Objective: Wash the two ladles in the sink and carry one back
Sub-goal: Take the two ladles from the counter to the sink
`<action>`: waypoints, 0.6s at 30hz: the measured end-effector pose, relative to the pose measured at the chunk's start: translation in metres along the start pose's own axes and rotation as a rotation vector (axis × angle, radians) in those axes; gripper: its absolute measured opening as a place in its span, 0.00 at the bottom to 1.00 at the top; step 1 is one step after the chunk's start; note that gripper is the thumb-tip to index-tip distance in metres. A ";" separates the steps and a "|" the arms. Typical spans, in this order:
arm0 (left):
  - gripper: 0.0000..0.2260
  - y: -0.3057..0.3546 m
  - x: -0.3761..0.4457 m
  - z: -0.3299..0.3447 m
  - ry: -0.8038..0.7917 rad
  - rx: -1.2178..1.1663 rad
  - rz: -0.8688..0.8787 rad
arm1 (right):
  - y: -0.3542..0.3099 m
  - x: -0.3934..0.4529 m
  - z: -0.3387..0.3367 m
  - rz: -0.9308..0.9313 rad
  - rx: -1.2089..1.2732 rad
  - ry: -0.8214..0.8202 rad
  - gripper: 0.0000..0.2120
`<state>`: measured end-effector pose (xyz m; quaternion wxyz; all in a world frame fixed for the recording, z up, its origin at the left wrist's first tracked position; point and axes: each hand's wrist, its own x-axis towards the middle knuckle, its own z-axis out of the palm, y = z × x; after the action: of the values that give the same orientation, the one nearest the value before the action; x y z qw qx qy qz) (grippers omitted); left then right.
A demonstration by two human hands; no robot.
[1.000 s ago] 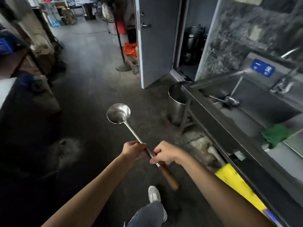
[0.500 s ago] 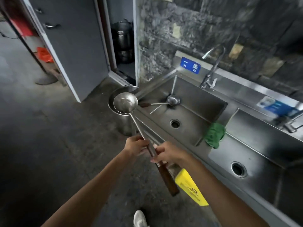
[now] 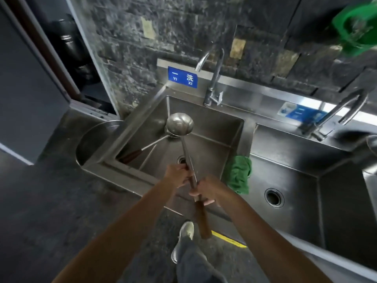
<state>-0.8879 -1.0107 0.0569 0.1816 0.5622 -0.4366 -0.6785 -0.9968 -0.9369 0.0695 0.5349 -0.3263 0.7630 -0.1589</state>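
I hold a long steel ladle (image 3: 180,123) with a brown wooden grip over the left basin of the steel sink (image 3: 214,129). My left hand (image 3: 177,175) grips the metal shaft. Just below it, my right hand (image 3: 206,190) is closed on the shaft where the wood begins. The bowl hangs above the basin, under the faucet (image 3: 212,78). A second ladle (image 3: 142,149) lies inside the basin, handle toward the front left corner, its bowl mostly hidden behind the held ladle's bowl.
A green cloth (image 3: 238,174) drapes over the divider between the basins. The right basin (image 3: 285,180) has its own faucet (image 3: 342,113). A round metal bucket (image 3: 91,139) stands left of the sink. A grey door (image 3: 26,78) is open at left.
I have turned from the floor toward the sink and stepped closer. The held ladle has swung from over the floor to over the left basin, both hands still on it.
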 end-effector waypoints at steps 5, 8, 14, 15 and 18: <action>0.09 0.007 0.071 0.027 -0.140 0.079 -0.066 | 0.002 0.054 -0.035 0.118 0.195 0.067 0.07; 0.11 0.008 0.104 0.041 -0.216 0.108 -0.128 | 0.006 0.086 -0.049 0.190 0.280 0.089 0.07; 0.09 0.006 0.160 0.067 -0.278 0.237 -0.296 | 0.014 0.139 -0.060 0.292 0.423 0.182 0.04; 0.09 0.004 0.168 0.071 -0.298 0.274 -0.317 | 0.015 0.145 -0.061 0.318 0.442 0.195 0.04; 0.13 -0.003 0.191 0.080 -0.363 0.327 -0.335 | 0.020 0.159 -0.062 0.411 0.479 0.225 0.01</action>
<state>-1.0180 -1.1188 -0.0621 -0.1069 0.5175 -0.4665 -0.7093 -1.0946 -1.0352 -0.0320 0.5297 -0.0111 0.8081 -0.2573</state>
